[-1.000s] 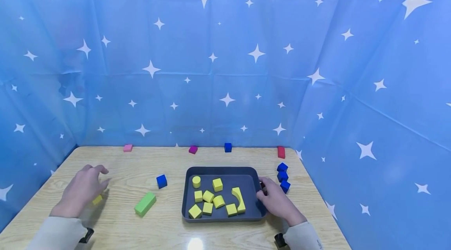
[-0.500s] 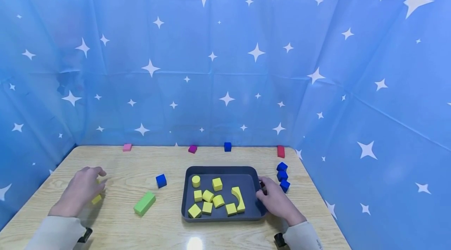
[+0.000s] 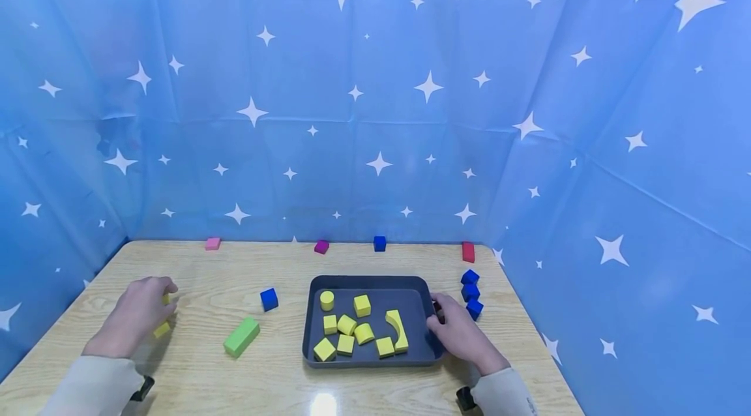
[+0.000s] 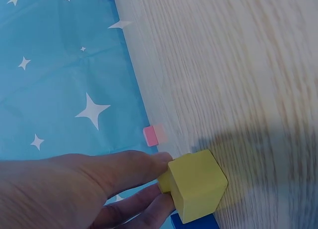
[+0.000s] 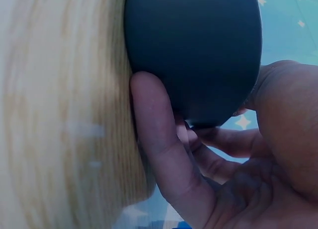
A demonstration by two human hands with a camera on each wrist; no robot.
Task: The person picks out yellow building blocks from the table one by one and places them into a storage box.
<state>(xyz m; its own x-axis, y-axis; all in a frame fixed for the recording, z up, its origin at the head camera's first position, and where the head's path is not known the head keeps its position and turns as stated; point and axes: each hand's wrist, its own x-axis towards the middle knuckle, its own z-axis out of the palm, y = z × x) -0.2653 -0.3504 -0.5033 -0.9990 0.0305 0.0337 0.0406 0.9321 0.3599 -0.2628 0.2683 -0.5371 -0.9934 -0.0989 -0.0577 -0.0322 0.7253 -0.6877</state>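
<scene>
At the table's left, my left hand (image 3: 130, 317) pinches a small yellow block (image 4: 164, 182) between thumb and fingers. Its exact shape is mostly hidden. A yellow cube (image 4: 198, 187) is close by, in front of the fingertips in the left wrist view; in the head view, that cube (image 3: 161, 330) shows beside the thumb. My right hand (image 3: 460, 331) grips the right side of a dark grey tray (image 3: 375, 364), which the right wrist view shows as a dark wall (image 5: 194, 50) between the fingers. Several yellow blocks lie in the tray, among them an arch (image 3: 397, 332) and a cylinder (image 3: 326, 300).
Between left hand and tray lie a green block (image 3: 242, 337) and a blue cube (image 3: 269, 299). Three blue cubes (image 3: 471, 292) line up right of the tray. Pink (image 3: 213, 244), purple (image 3: 321, 247), blue (image 3: 380, 244) and red (image 3: 468, 252) blocks sit along the back edge, before a starry curtain.
My left hand's fingers and thumb have closed together, and a yellow block now shows between them. The right hand and the tray have stayed in place.
</scene>
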